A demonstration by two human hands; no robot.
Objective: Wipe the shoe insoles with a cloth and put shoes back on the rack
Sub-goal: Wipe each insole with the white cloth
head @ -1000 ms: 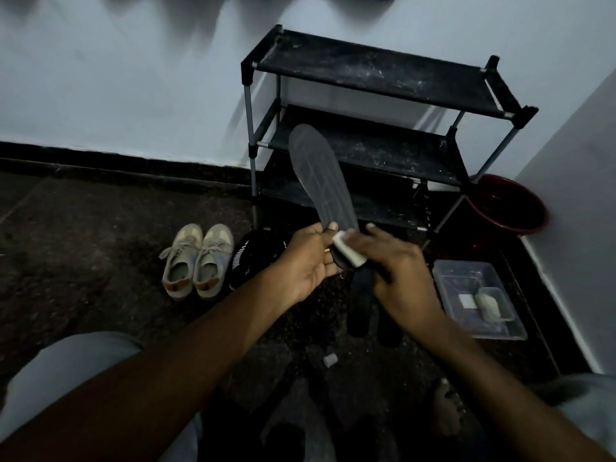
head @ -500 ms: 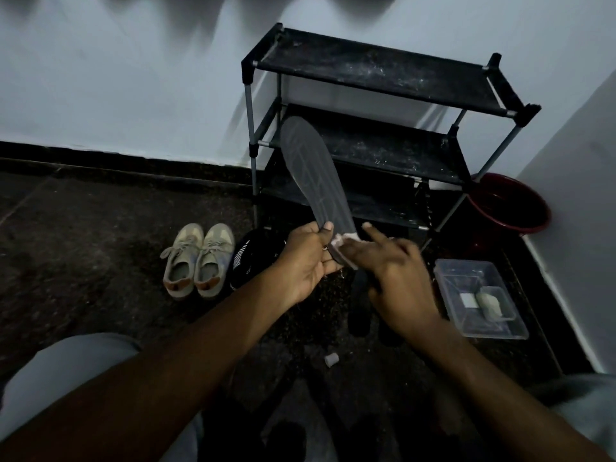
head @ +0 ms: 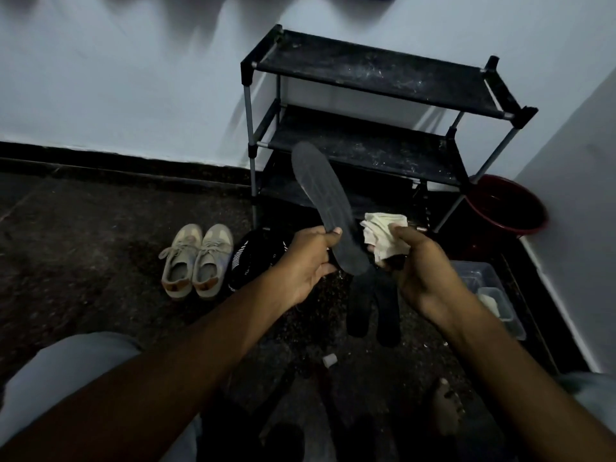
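- Left hand [head: 310,258] — fingers and thumb gripped a dark insole [head: 325,205] near its heel end; the toe end pointed up in front of the rack [head: 373,78].
- Right hand [head: 423,271] — fingers clenched round a crumpled pale cloth [head: 383,235], just right of the insole.
- Rack: black, three shelves, stood against the wall.
- Floor: beige shoes [head: 196,261] left of the rack, black shoe [head: 256,258] beside them.
- Two dark insoles [head: 373,305] lay below the hands.
- Red basin [head: 506,205] stood right of the rack.

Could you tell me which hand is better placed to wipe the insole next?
Probably the right hand: it grips the cloth beside the insole, while the left hand holds the insole.
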